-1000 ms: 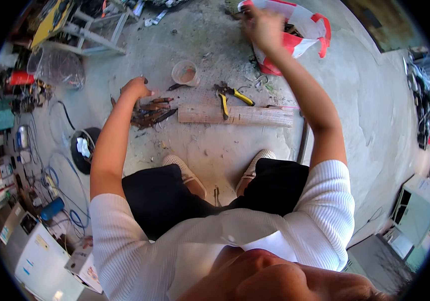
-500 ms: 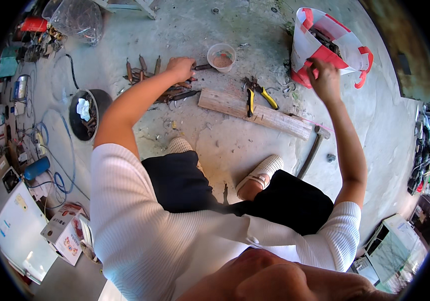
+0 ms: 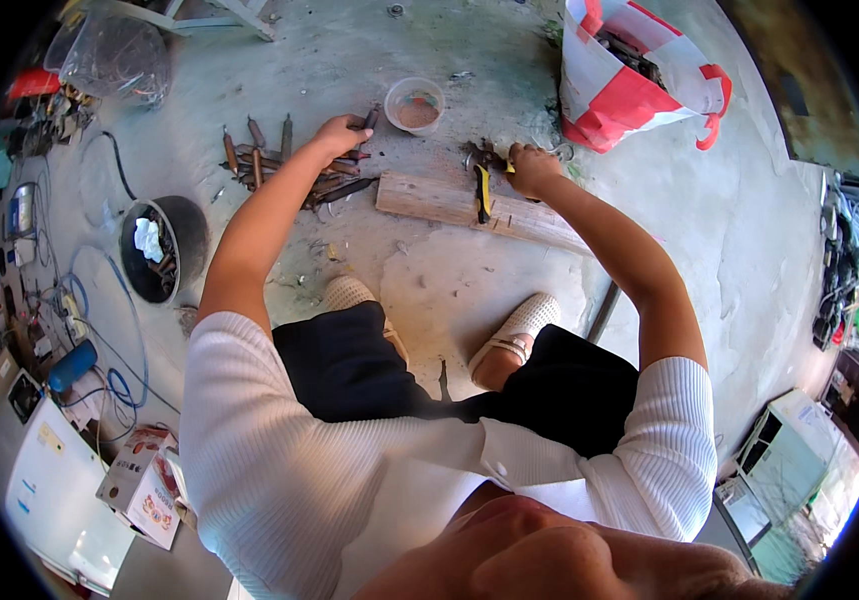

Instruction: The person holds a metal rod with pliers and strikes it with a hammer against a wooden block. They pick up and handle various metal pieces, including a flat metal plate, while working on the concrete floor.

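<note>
My left hand (image 3: 337,137) is closed on a dark, slim cylindrical piece (image 3: 370,119), which sticks up from between the fingers. Just beneath it lies a pile of similar brown cylindrical pieces (image 3: 257,160), some with narrow tips. To the right, my right hand (image 3: 532,170) has its fingers wrapped round one handle of the pliers (image 3: 483,195). Their other yellow-and-black handle shows over a wooden board (image 3: 424,198); the jaws lie at the board's far side. Between my hands, a little farther off, stands a clear plastic tub (image 3: 414,106) with reddish-brown bits inside.
A red-and-white bag (image 3: 614,108) of dark metal parts stands at the far right. On the left are a black bucket (image 3: 192,235) and tangled blue hose (image 3: 129,330). A hammer's handle (image 3: 604,312) lies by my right knee. Small scraps litter the concrete floor.
My right hand has come down and left from beside the bag to the pliers and closed on a handle. My left hand has lifted the cylindrical piece's end away from the tub. The view has shifted slightly.
</note>
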Motion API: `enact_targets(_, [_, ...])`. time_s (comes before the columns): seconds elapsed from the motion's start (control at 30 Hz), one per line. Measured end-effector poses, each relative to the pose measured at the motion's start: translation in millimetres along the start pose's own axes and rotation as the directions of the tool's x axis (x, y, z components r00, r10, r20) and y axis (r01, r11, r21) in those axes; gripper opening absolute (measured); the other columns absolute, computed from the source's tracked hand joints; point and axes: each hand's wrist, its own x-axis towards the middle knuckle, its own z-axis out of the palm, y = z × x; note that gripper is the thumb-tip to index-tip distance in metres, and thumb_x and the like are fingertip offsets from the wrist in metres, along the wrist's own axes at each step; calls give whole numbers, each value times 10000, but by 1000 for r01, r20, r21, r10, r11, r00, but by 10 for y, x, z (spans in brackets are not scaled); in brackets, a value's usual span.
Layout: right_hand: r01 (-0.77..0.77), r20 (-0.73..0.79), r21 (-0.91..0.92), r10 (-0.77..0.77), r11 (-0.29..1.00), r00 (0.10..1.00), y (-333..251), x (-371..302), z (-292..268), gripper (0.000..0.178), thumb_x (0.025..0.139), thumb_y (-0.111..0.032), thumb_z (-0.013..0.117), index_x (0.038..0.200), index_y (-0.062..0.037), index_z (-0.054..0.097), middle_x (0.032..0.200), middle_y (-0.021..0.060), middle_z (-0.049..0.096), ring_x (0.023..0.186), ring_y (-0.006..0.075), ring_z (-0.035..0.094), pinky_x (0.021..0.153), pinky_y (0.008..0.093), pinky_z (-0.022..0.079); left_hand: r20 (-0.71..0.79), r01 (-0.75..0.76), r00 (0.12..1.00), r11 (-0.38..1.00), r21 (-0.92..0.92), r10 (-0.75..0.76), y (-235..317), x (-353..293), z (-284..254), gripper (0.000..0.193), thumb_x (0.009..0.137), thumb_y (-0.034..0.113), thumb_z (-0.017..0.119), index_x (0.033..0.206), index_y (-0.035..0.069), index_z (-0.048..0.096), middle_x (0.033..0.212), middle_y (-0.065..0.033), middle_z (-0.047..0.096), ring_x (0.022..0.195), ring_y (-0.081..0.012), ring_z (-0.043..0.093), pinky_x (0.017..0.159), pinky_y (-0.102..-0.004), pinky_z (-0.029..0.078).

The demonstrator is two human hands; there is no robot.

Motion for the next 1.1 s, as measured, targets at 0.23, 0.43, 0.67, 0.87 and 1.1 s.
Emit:
enact_targets(0.23, [55,-3,-52,-55,997,998,138,117,163,354,840,-381,610,1107,-150,623,1065,100,662,996,290,636,806,411,509,148,25,986,812,-583,76,-120,-536,-418,296,908,286,624,1161,139,573,1032,44,589,890,-112,552,810,-261,445])
enact_targets(0.43, [143,-166,1,-141,990,976,222,64,172,306,918,-294,498,1118,-69,445,972,167,658,917,337,643,740,459,497,270,-84,889,713,-696,369,157,-969,-528,290,922,267,602,1153,94,574,1048,16,600,941,-113,566,828,-290,468])
enact_targets(0.67, [389,-535,117,-273,914,800,97,-410,-515,240,948,-247,495,992,-46,373,811,206,602,777,401,607,645,459,484,419,-160,775,788,-594,473,520,-1263,-60,377,914,247,611,1232,60,535,1135,-8,573,1038,-115,528,897,-308,423])
enact_targets(0.87, [555,-685,198,-291,808,668,-167,-708,-878,273,925,-228,549,982,-36,363,790,221,581,754,424,585,638,457,477,541,-48,764,868,-495,351,752,-1601,560,412,904,218,627,1280,104,504,1217,-1,542,1150,-130,493,977,-330,385])
enact_targets(1.1, [435,-522,284,-242,855,818,-380,-876,-989,757,724,-492,742,1143,46,414,1032,259,530,985,412,563,821,437,470,538,49,698,718,-694,472,717,-1533,726,351,935,202,575,1257,79,506,1202,-35,550,1160,-175,507,1035,-374,376])
